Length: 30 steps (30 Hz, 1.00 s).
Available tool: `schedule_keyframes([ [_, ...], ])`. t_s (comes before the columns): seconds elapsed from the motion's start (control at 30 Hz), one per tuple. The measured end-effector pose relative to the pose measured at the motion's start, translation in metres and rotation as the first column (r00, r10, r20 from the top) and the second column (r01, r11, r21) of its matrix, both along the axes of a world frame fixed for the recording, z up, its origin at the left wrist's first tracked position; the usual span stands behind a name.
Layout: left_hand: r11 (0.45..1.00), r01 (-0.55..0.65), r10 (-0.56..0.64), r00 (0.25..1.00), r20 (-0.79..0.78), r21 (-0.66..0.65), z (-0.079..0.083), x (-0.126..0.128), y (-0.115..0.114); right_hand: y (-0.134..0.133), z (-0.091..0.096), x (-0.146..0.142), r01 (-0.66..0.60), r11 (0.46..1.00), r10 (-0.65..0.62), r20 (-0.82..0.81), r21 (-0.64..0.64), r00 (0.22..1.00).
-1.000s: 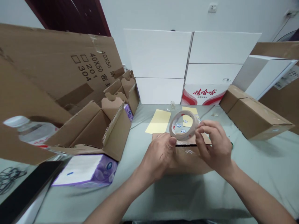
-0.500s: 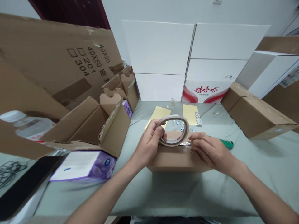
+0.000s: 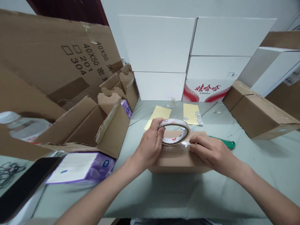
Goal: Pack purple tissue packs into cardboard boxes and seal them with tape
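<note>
My left hand grips a roll of clear tape by its left rim, holding it low over a small closed cardboard box in the middle of the table. My right hand rests on the box top to the right of the roll, fingertips pressing the shiny free end of the tape down onto the cardboard. The roll is tilted with its hole facing up and towards me.
Two yellow sheets lie behind the box, one with small stickers. A green-handled tool lies to the right. Open cardboard cartons and a purple pack crowd the left; a brown box and stacked white boxes stand right and behind.
The tape roll came down from mid-air to the box top. My left hand shifted to its left rim, and my right hand dropped onto the box, pressing the tape end.
</note>
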State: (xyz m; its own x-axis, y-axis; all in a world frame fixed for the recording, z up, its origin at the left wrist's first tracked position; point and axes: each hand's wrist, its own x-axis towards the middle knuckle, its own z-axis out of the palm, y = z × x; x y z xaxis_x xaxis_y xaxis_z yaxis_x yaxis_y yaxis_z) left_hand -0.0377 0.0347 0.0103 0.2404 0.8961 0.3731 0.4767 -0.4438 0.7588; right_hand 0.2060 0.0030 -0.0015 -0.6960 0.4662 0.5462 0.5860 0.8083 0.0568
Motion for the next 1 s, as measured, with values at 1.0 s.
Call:
schedule_keyframes([
  [1.0,0.999,0.011,-0.004,0.983,0.185,-0.039,-0.007,0.003,-0.002,-0.025,-0.004,-0.003,0.162,0.960,-0.109,0.227,-0.230,0.968],
])
